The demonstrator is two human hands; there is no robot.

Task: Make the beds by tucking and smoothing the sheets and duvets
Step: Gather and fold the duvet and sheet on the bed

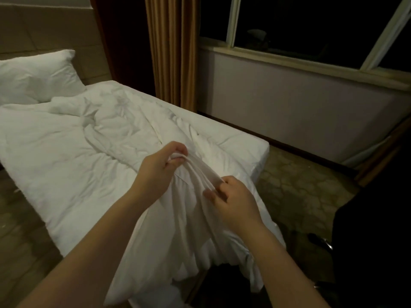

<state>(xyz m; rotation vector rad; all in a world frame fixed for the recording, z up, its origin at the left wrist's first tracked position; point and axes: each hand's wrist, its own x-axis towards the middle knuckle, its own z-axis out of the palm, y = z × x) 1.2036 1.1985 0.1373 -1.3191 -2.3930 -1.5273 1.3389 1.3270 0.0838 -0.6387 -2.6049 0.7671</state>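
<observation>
A: How far along w/ the bed?

B: Early, I'd say. The duvet (89,152) lies across the bed (260,161), badly rumpled thru the middle, w/ creases running up toward the pillow (37,78). Its foot end is bunched, lifted off the mattress & hangs over the near corner.

A: Hands?

B: Left hand (165,162) has its fingers curled round a gathered wad of the duvet's edge, held up above the bed. Right hand (231,201), just beside it & nearer, pinches a fold of the same fabric btw thumb & fingertips.

A: What's done, then?

B: Pillow's at the head, by the headboard (44,30). The sheet (233,138) at the far corner looks snug on the mattress. What's left is to spread the duvet, smooth it & tuck the edges. Task says beds, plural, but only one's in view, so can't tell re: others.

A: Any brand, label, text?

B: None readable. It's all plain white linen, dim light. Nothing written on the curtain (172,47) or window (311,23) that I can make out.
</observation>
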